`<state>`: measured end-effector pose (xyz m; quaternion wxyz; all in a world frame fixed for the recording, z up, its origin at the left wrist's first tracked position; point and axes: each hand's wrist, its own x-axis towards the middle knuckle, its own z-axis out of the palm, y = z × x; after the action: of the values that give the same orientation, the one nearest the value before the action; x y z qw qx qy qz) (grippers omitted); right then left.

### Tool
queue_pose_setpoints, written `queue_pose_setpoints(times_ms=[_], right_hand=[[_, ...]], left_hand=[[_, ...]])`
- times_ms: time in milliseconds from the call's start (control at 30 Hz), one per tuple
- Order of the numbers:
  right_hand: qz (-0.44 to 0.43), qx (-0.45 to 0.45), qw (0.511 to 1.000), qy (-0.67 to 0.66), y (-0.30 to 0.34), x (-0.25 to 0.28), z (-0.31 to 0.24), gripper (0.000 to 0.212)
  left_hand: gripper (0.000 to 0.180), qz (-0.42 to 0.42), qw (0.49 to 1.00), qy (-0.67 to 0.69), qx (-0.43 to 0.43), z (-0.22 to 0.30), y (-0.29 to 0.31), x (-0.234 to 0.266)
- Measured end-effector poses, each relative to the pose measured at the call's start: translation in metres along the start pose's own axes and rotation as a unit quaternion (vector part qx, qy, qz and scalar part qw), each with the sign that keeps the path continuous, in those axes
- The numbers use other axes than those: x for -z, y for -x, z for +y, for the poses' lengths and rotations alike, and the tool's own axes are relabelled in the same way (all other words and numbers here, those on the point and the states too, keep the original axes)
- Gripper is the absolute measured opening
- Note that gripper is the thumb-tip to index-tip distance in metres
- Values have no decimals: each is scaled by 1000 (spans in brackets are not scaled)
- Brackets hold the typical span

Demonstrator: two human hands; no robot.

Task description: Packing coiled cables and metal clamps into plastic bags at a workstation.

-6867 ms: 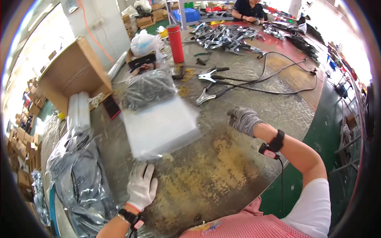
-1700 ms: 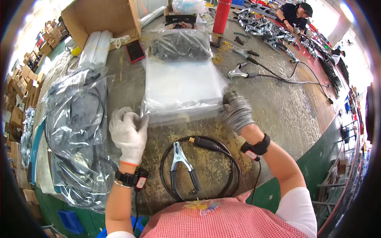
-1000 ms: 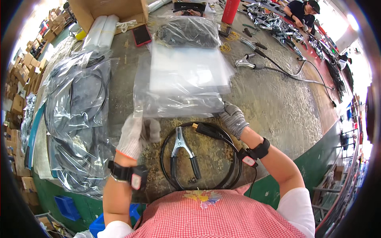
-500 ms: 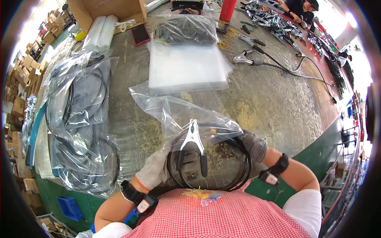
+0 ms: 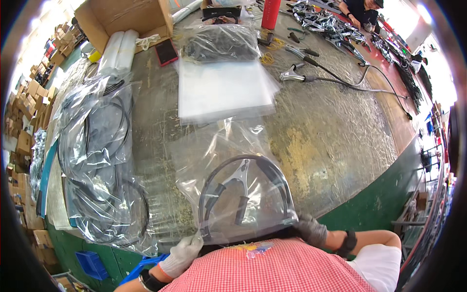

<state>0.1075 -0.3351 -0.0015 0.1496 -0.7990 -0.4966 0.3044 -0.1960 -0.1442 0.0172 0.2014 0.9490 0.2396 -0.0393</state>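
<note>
Cable (image 5: 285, 189) and clamp (image 5: 242, 174) sit in a slippery bag (image 5: 206, 146) at the near edge of the bench (image 5: 335, 155), likely bendy but heavy, best held at both near corners, where fingers of the left hand (image 5: 182, 255) and right hand (image 5: 312, 230) look closed.

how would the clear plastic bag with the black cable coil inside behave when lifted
The clear plastic bag should be floppy: its film wrinkles. The black cable coil probably bends springily, given its smooth round loop. The silver metal clamp likely adds weight, looking solid.
</note>
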Motion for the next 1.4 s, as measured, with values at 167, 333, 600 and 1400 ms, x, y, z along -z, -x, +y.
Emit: queue_pose_setpoints(times_ms=[167, 333, 600, 1400], right_hand=[[-132, -53, 861, -488, -27, 28, 21, 23], [1, 23, 883, -470, -71, 125, -50, 38], [113, 253, 791, -545, -36, 191, -101, 23], [97, -97, 913, -385, -150, 108, 34, 26]], left_hand=[[24, 83, 996, -31, -34, -16, -40, 16], [22, 35, 785, 488, 381, 42, -116, 138], [26, 106, 868, 482, 50, 27, -61, 165], [26, 292, 951, 92, 43, -96, -143, 96]])
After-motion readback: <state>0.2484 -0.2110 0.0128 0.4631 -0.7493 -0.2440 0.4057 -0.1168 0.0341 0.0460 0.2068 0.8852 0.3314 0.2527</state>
